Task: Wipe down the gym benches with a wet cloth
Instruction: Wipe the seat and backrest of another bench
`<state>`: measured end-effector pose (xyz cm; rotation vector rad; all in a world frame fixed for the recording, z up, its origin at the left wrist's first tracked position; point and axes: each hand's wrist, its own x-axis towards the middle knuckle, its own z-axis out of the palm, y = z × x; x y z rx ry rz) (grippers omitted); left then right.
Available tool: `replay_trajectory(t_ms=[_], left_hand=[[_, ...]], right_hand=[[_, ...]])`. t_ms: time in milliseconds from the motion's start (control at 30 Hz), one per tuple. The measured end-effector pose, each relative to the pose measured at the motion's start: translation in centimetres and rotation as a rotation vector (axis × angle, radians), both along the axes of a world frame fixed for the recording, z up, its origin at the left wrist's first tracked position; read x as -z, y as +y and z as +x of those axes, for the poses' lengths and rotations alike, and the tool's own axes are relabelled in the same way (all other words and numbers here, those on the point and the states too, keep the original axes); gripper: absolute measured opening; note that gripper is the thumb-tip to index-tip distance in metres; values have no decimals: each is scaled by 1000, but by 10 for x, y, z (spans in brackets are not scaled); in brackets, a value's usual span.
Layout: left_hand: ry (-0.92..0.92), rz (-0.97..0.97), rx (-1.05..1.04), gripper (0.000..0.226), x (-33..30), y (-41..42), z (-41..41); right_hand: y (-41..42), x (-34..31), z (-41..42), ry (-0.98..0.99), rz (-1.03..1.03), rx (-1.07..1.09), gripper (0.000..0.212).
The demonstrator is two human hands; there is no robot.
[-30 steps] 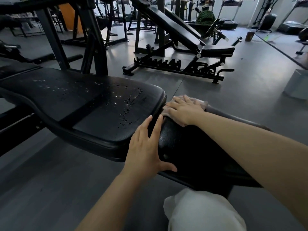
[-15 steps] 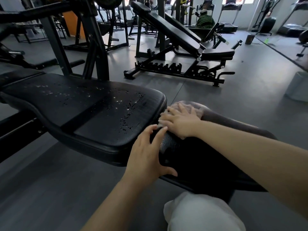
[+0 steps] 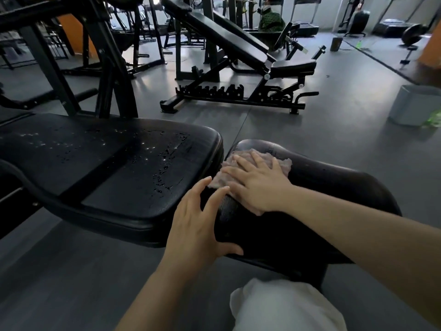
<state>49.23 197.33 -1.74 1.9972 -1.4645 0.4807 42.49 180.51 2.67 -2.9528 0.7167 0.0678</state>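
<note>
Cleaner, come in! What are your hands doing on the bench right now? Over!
Right hand flat on the cloth, pressing it onto the seat pad. Left hand open, bracing the pad's near edge. Long pad beaded with water. Nothing blocking.

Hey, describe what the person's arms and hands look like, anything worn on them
Both forearms are bare, with no sleeves in view. The left hand and right hand wear no gloves, and no rings, watch or wristband show. Fingernails look short and unpainted.

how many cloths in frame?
1. The cloth lies flat on the bench seat pad, pressed under the right hand. Others could be hidden behind equipment.
</note>
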Motion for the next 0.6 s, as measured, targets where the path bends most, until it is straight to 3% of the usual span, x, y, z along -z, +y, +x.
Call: replay_trajectory(t_ms=[167, 600], left_hand=[[-42, 63, 154, 77, 8, -2, 13], [25, 85, 129, 71, 3, -6, 4]], right_hand=[[-50, -6, 26, 28, 49, 151, 53], [-63, -17, -20, 8, 95, 445, 57]])
